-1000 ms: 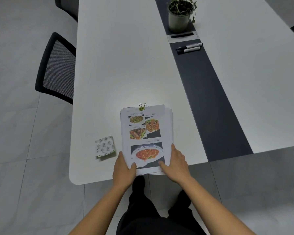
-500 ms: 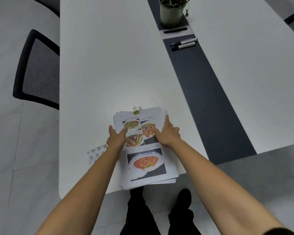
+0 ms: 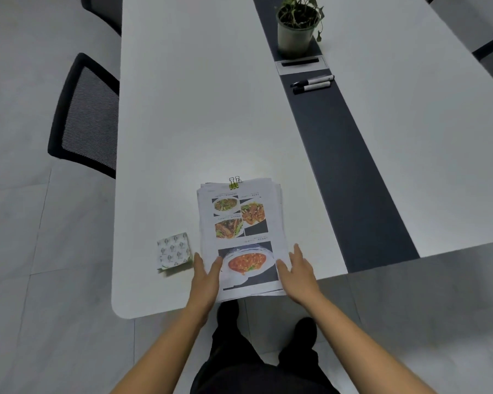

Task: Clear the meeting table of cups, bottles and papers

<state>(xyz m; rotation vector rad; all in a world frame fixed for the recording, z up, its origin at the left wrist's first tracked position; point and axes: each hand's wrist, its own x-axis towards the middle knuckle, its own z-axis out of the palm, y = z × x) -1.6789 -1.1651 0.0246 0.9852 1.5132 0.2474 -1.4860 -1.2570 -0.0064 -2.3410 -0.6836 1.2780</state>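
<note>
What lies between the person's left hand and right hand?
In the head view, the near end of the clipped stack of white papers with food photos lies between the left hand and the right hand.

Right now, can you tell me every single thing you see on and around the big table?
meeting table: one, white with a dark strip down the middle, fills the view
stack of papers: one, white with food photos, at the table's near end
binder clip: one, green, on the stack's far edge
patterned packet: one, white and green, just left of the stack
potted plant: one, green in a grey pot, far along the dark strip
markers: two, grey with black ends, side by side on the strip
mesh chair: one, black, at the table's left side
left hand: flat, at the stack's near left edge
right hand: flat, at the stack's near right edge
</note>
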